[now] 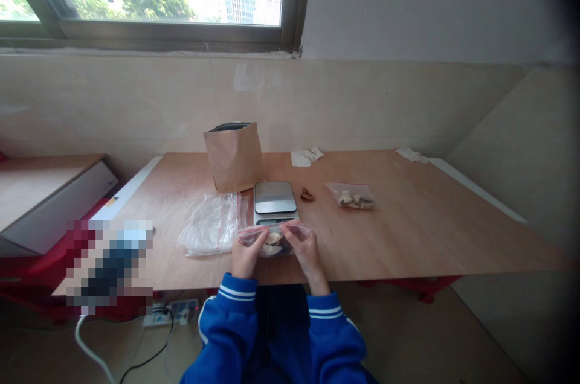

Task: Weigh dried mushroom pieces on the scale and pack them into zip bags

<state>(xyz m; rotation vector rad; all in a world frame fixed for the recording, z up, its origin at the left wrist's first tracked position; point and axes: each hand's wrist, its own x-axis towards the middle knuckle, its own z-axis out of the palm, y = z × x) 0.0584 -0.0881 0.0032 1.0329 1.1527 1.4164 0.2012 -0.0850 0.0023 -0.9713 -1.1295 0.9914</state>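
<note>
Both my hands hold a clear zip bag [273, 249] with pale dried pieces inside, just in front of the kitchen scale. My left hand [247, 255] pinches the red-striped zip edge on the left. On the right, my right hand [306, 249] grips the same edge with thumb and fingers. The kitchen scale [274, 198] has a bare metal plate; its display is partly covered by the bag. A stack of clear zip bags [211, 227] lies left of my left hand. Beyond the scale's right side sits a small brown dried piece [307, 194].
An upright brown paper bag [233, 157] stands behind the scale. To the right lies a filled zip bag [352, 197] of pale pieces. Crumpled white paper [310, 156] is at the table's [408, 233] back edge. A power strip [174, 313] and cables lie below left.
</note>
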